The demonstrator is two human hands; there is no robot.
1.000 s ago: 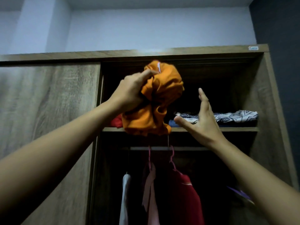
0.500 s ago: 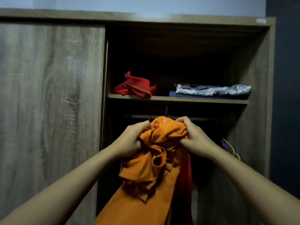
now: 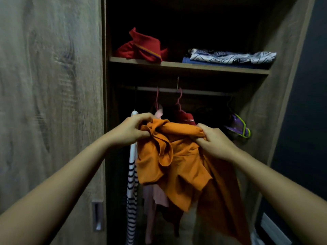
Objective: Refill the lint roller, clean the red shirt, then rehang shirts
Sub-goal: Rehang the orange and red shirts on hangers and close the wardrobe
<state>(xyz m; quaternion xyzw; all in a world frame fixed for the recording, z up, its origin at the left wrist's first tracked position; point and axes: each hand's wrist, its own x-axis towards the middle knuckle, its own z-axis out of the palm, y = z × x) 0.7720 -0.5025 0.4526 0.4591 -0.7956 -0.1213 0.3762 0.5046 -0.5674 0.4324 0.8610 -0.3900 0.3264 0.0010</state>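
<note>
Left hand (image 3: 131, 129) and right hand (image 3: 215, 141) both clenched on bunched orange shirt (image 3: 177, 161), held below the shelf (image 3: 191, 67), red shirt (image 3: 143, 47) crumpled on the shelf.

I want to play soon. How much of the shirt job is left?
A red shirt already hangs on the rail. Both hands, left hand and right hand, hold a crumpled orange shirt, which needs hanging. I can't see any lint roller.
</note>
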